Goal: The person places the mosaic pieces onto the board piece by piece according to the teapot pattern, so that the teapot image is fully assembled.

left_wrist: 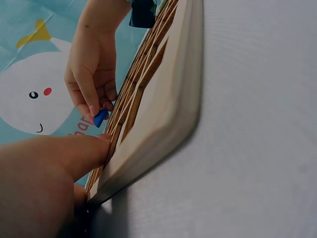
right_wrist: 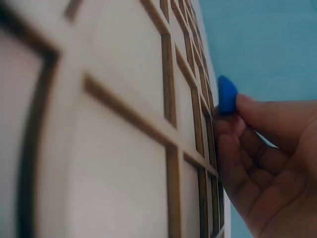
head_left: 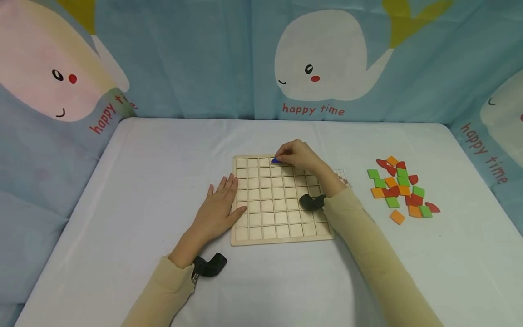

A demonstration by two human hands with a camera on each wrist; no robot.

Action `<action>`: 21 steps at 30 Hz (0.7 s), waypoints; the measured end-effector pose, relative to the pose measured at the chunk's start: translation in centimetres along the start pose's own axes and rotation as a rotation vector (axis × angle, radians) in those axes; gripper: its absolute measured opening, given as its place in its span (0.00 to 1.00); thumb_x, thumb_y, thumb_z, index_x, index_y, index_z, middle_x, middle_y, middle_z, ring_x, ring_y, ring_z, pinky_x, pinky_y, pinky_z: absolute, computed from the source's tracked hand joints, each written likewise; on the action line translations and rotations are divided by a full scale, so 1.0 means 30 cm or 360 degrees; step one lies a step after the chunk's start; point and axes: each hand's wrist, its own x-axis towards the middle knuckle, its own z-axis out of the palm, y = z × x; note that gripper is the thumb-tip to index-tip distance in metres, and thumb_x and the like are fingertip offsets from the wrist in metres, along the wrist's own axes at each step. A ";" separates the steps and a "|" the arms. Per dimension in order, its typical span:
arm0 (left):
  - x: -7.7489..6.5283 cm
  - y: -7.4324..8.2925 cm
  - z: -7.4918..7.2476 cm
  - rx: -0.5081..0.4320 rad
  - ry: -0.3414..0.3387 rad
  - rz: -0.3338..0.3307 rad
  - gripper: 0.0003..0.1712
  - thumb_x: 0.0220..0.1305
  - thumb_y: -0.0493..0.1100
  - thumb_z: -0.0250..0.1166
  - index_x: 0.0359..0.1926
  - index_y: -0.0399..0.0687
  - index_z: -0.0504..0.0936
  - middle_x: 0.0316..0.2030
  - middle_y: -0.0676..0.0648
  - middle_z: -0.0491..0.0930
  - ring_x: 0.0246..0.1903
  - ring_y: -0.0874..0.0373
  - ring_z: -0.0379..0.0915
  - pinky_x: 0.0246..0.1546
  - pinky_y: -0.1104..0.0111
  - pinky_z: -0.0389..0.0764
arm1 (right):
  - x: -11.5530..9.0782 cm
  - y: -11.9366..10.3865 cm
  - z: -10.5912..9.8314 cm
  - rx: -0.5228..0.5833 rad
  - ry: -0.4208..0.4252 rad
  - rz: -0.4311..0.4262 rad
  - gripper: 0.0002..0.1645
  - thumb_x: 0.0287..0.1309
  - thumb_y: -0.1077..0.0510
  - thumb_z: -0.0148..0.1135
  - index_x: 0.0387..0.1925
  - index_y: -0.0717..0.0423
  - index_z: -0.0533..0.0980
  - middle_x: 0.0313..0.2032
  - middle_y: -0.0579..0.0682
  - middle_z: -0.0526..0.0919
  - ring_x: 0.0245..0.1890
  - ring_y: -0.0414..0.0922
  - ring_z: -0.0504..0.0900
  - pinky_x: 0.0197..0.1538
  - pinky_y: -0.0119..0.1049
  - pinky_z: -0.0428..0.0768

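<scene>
Board of pale gridded wood (head_left: 267, 206) meets my straight-fingered left hand (head_left: 216, 212) at one edge; my right hand (head_left: 301, 155) pinches a blue curved-edged piece (right_wrist: 227, 96).

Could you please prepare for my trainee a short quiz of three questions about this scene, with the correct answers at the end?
1. Multiple choice: what colour is the small piece that the right hand pinches?
a) green
b) blue
c) orange

2. Open question: which three colours show among the loose pieces lying on the white table?

3. True or false: in the head view, the left hand lies at the left edge of the gridded board.

Key:
1. b
2. Red, orange and green
3. True
</scene>
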 end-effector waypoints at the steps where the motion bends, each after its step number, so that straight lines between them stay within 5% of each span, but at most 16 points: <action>1: 0.000 0.000 0.000 -0.0001 0.0007 0.0005 0.44 0.67 0.54 0.55 0.70 0.30 0.49 0.71 0.36 0.46 0.70 0.41 0.39 0.66 0.43 0.40 | 0.002 -0.002 0.001 -0.0017 -0.0007 0.0004 0.09 0.63 0.62 0.58 0.39 0.63 0.82 0.37 0.55 0.84 0.37 0.46 0.80 0.42 0.36 0.77; 21: -0.001 -0.002 0.003 0.0012 0.0028 0.0026 0.44 0.67 0.54 0.56 0.70 0.30 0.48 0.70 0.35 0.47 0.70 0.41 0.39 0.65 0.43 0.41 | 0.012 0.003 0.008 0.0003 -0.0007 0.0051 0.08 0.62 0.63 0.59 0.38 0.62 0.83 0.36 0.55 0.85 0.35 0.46 0.80 0.39 0.34 0.77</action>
